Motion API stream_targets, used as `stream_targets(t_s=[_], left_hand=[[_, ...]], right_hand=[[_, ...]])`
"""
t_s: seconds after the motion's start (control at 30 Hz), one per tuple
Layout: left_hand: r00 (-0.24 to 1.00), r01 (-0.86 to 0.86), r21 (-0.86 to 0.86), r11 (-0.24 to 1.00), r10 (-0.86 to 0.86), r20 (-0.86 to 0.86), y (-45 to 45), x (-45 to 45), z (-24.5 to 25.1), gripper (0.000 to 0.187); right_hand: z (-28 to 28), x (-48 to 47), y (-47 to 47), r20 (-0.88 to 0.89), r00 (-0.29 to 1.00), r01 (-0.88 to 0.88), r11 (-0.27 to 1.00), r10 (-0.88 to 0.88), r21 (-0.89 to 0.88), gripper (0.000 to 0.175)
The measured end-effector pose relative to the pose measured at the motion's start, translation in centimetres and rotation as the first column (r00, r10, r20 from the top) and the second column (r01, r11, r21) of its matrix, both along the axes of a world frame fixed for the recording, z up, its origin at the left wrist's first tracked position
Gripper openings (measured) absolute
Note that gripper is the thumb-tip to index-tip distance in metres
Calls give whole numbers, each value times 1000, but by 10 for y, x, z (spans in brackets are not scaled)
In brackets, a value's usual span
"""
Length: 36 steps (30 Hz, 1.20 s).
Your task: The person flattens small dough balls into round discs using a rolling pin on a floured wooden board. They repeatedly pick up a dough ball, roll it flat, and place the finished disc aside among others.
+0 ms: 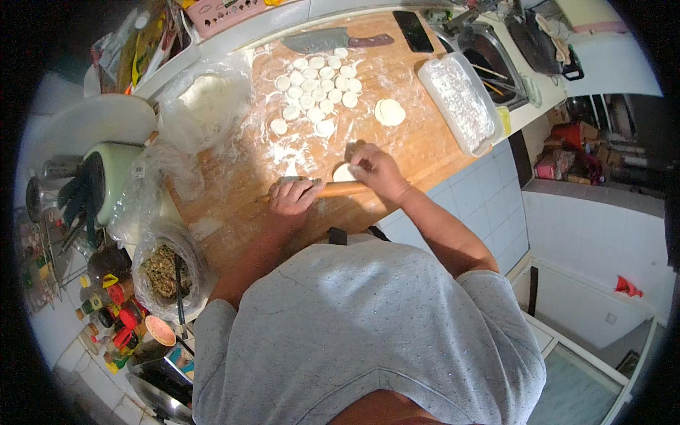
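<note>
On a floured wooden board [425, 127], my left hand [293, 195] rests over the left part of a wooden rolling pin [342, 189]. My right hand [378, 171] is at the edge of a dough wrapper [344, 172], its fingers bent and close together; whether they pinch the dough cannot be told. The wrapper lies flat just beyond the pin. Farther back, several small flattened dough discs [319, 93] sit close together in flour. To their right is a small overlapping stack of rolled wrappers [390, 112].
A cleaver [324, 40] and a black phone [413, 32] lie at the board's back edge. A floured plastic tray [461, 103] stands at right. At left are a bag of flour [204, 101] and a plastic-lined bowl of filling [162, 273] with chopsticks [179, 297].
</note>
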<state>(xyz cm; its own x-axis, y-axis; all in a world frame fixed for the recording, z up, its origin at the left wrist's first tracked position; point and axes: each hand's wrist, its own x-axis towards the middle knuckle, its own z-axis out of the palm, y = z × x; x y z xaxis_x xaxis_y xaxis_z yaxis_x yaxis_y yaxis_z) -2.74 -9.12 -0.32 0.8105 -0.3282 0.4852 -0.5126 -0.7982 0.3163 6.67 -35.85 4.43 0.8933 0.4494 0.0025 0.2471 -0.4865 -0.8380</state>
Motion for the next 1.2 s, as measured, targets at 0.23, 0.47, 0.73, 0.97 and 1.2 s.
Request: stream_targets(t_s=[0.23,0.47,0.73,0.97,1.2], left_hand=[[999,51,-79,996,-51,11,0,1,9,36],[982,66,-11,998,-67,-175,0,-9,21,39],[991,57,-210,976,-82,-109,15,3,8,45],[980,-114,191,975,142,-142,22,12,-27,53],[968,-152,109,982,170,-185,29,53,-6,63]], right_hand=[[15,87,-30,143,905,404,915,-401,11,22],[-5,33,44,316,936,-81,969,155,-234,42],[3,-15,19,284,952,-61,978,117,-197,43],[5,-7,19,330,928,21,862,171,-507,56],[-8,-12,16,447,887,114,887,112,-447,64]])
